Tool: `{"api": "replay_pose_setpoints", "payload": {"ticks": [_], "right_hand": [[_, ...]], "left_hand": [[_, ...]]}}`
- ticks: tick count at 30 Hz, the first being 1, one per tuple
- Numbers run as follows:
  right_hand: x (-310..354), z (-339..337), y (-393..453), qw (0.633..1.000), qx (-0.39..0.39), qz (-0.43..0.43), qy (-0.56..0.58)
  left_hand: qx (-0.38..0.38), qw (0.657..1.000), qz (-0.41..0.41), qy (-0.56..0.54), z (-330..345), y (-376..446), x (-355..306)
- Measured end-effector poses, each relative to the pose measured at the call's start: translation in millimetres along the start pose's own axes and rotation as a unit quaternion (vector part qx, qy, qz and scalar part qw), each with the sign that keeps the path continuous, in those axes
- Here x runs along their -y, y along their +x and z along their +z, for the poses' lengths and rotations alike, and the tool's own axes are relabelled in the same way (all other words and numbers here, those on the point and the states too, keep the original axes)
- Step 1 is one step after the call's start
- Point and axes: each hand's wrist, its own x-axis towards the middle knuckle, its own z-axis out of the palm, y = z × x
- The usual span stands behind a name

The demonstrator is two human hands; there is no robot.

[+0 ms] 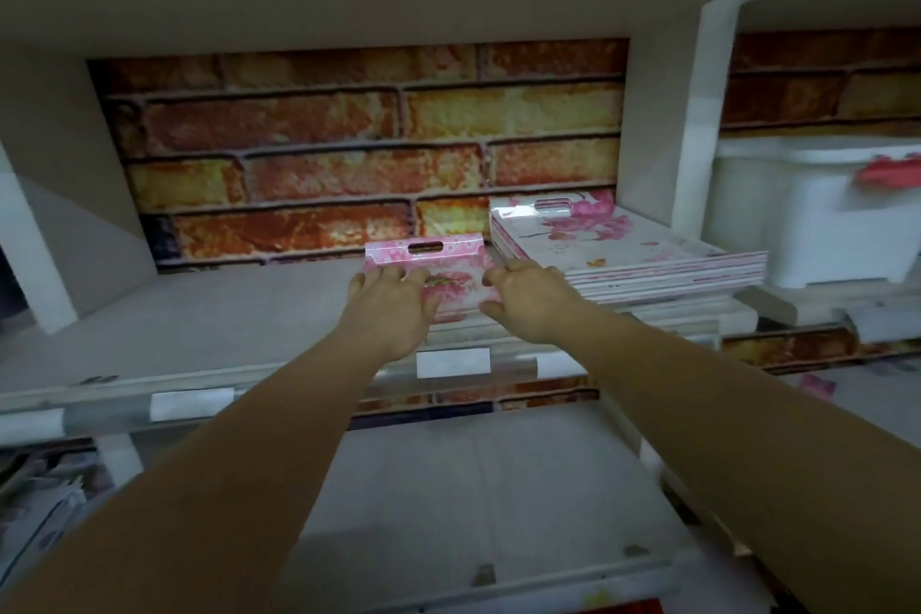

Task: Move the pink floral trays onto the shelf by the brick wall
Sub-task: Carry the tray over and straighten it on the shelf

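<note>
Head view shows a small pink floral tray (448, 264) lying flat on the shelf (224, 314) before the brick wall (349, 140), just left of a stack of larger floral trays (633, 249); the left hand (391, 309) lies on its left side, fingers (406, 277) spread and relaxed. At its right edge the right hand (531, 302) touches it, fingers loosely bent, not clamped.

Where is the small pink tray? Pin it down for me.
In the head view, the small pink tray sits mid-shelf against the brick wall, just left of the stack of larger floral trays, with both hands on it.
</note>
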Motion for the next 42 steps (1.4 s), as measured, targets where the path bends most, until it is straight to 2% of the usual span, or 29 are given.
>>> {"api": "replay_pose_setpoints", "payload": {"ticks": [5,10,17,23,33,37,42], "right_hand": [[-9.7,-3.8,-53.3,0.998,0.011,0.057,-0.017],[-43.8,-12.9,-114.4,0.989,0.033,0.141,-0.025],[-114.6,-37.0,-214.9,0.968,0.023,0.249,-0.029],[-191.5,-56.9,-320.2,0.945,0.024,0.326,-0.016],[-367.6,-87.9,-499.9,0.906,0.045,0.419,-0.032],[-421.8,-101.7,-538.4,0.900,0.039,0.433,-0.040],[-483.1,-100.5,-551.6,0.909,0.030,0.415,-0.027]], "left_hand": [[0.013,0.996,0.085,-0.025,-5.0,-25.8,-23.8],[0.021,0.985,0.166,-0.052,-4.0,-44.5,-75.3],[0.002,0.958,0.274,-0.086,-8.2,-74.3,-182.8],[0.007,0.937,0.339,-0.087,-13.0,-103.0,-305.8],[0.023,0.914,0.392,-0.098,-3.3,-165.2,-553.0],[0.029,0.917,0.390,-0.083,-7.6,-172.6,-620.4],[0.017,0.926,0.369,-0.074,-7.4,-152.2,-683.7]]}}
